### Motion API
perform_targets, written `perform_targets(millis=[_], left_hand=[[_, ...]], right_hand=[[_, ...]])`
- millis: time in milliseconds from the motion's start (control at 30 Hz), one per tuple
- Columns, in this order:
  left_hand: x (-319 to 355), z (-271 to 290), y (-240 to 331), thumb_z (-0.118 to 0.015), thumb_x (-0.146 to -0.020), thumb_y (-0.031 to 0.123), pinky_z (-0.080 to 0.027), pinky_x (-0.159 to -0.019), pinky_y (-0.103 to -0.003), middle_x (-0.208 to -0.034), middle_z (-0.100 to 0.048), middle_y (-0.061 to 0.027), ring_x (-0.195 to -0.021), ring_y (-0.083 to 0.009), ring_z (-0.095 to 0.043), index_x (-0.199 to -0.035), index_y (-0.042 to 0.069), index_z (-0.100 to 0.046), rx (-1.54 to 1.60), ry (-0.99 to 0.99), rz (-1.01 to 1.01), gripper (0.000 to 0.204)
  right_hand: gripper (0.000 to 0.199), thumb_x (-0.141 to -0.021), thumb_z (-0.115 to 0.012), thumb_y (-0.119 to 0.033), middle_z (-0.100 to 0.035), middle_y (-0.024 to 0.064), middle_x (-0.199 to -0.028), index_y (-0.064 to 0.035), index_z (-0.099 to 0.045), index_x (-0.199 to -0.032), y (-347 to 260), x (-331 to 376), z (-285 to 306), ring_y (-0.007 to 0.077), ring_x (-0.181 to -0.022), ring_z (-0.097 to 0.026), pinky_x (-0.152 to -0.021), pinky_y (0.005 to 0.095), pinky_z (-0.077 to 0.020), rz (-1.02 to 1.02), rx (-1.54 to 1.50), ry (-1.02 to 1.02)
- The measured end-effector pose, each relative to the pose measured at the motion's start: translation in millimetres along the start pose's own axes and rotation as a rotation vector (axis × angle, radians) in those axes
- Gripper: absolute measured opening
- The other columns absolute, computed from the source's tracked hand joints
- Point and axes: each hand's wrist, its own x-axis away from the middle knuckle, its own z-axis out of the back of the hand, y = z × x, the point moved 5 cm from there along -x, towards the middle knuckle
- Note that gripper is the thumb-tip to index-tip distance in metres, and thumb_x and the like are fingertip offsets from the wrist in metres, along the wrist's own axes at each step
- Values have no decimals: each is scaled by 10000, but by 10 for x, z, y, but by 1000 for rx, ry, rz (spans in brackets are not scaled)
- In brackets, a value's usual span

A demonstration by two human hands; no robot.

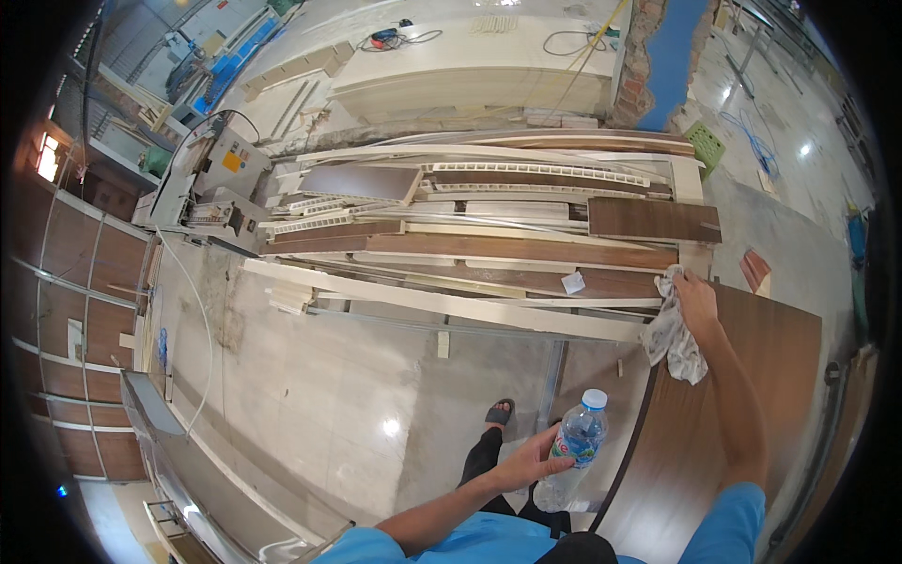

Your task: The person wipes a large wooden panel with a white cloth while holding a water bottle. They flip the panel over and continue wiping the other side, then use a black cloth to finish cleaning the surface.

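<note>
My left hand (531,462) is wrapped round a clear plastic bottle (584,432), thumb across its printed label, white cap on top; bottle close in front of my body, leaning a little, over the floor (329,395) just left of a large brown wood-grain board (752,376). Cannot tell how much liquid it contains. My right hand (696,303), arm stretched forward, grasps the upper end of a crumpled whitish cloth (678,348) at the far left corner of that board; the lower folds spread over the board's surface toward me. Fingertips partly hidden by the hand's back and the cloth. Just beyond and left of the cloth: a long pile of strips (526,246), brown and cream, laid mostly lengthwise from left to right, some with ribbed, hollow-looking sides. On the pile, a short dark brown panel (653,219) at the right, a greyish panel (362,181) at the left, a small white scrap (573,282) near the front edge. Grey machine (225,169) at the pile's left end; green perforated crate (706,148) by its far right corner. Farther back, a broad stack of pale boards (479,80), left of a blue-faced column (672,66).
</note>
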Motion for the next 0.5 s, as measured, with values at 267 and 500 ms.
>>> perform_targets(millis=[267,500], left_hand=[[7,63,-34,-733,-970,341,-372,-1141,-338,-1416,-539,-77,-1318,-164,-501,-1534,26,-343,62,18,4,755],[-19,117,30,-733,-972,323,-371,-1141,-340,-1404,-557,-78,-1312,-162,-509,-1524,26,-367,-10,57,-13,725]], right_hand=[[142,-861,-624,-49,-608,154,-1009,-87,-604,-996,25,63,-5,370,-981,-663,-792,487,-561,37,-19,57],[124,-886,-581,-63,-613,155,-1018,-86,-605,-1005,85,-58,-84,357,-996,-668,-801,477,-567,39,15,-76]])
